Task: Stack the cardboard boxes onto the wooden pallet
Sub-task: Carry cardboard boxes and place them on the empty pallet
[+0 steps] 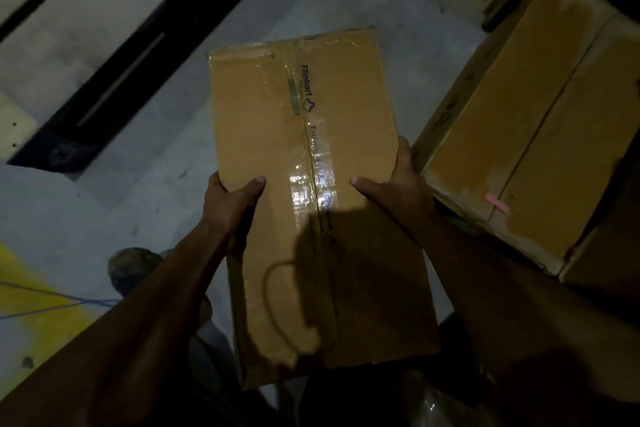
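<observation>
Gripping one cardboard box (304, 156) from both sides, the person holds it up above the grey floor (145, 135), long axis pointing away from them. The left hand (228, 204) clamps the box's left edge with its thumb laid across the top face; the right hand (398, 187) does the same on the right edge, thumb pointing inward toward the shiny tape seam (308, 180) that runs down the middle. The fingers of both hands are hidden under the box. Blue printing sits along that seam near the far end.

I count two boxes in all. The second box (526, 135) lies to the right, larger, taped along its length, with a small pink tag (497, 202) near its close edge. Its nearest corner comes just beside the right hand.

One wooden pallet (69, 28) shows at the upper left, pale slats with dark gaps between them, well apart from the held box. Open floor lies between the pallet's edge and the box's far end. A yellow painted patch (31, 308) marks the floor at lower left. The scene is dim, and the near end of the held box falls in shadow.
</observation>
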The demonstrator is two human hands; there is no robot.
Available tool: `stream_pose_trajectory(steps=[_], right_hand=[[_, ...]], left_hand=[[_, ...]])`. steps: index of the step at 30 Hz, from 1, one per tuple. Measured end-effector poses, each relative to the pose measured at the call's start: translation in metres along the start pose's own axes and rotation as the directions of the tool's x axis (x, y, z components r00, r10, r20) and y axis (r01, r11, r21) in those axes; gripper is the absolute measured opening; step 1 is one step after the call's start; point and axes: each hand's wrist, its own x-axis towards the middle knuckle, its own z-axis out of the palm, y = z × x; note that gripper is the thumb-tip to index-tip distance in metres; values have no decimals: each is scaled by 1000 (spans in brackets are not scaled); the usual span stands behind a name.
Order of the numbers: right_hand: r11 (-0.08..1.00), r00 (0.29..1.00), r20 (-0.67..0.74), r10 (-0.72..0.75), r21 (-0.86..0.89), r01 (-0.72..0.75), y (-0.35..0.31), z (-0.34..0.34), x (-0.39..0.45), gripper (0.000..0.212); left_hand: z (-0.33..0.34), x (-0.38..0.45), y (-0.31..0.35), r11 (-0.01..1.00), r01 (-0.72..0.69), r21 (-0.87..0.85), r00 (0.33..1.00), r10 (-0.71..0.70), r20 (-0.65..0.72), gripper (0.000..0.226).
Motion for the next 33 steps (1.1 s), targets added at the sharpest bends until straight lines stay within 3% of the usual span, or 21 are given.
stream_pose_trajectory(steps=[3,5,8,13,15,19,24,33], right_hand=[[999,999,-6,-47,-27,47,-35,-19,-27,120],[995,997,-14,-76,-60,75,-62,-33,-49,117],[989,991,-56,-122,-94,116,-105,-53,-88,114],[979,974,-107,-201,-42,198,-186,-89,-171,113],[974,965,-131,-225,-49,221,-220,-99,-204,114],[969,956,-172,-238,-115,220,-288,-110,-257,113],[964,947,-198,-252,-136,228,-375,-104,-309,108],[940,915,-235,-329,-175,293,-516,-56,-360,109]], left_hand=[[-20,-15,30,997,-44,66,998,47,-38,78],[-40,-34,59,991,-77,108,995,84,-61,86],[-73,-65,106,978,-144,150,984,157,-84,80],[-142,-132,189,936,-225,271,960,260,-104,94],[-171,-161,222,909,-251,332,945,304,-118,87],[-227,-206,278,828,-248,503,900,389,-198,77],[-306,-235,336,749,-262,608,844,483,-232,89],[-438,-228,389,756,-279,592,799,525,-294,88]])
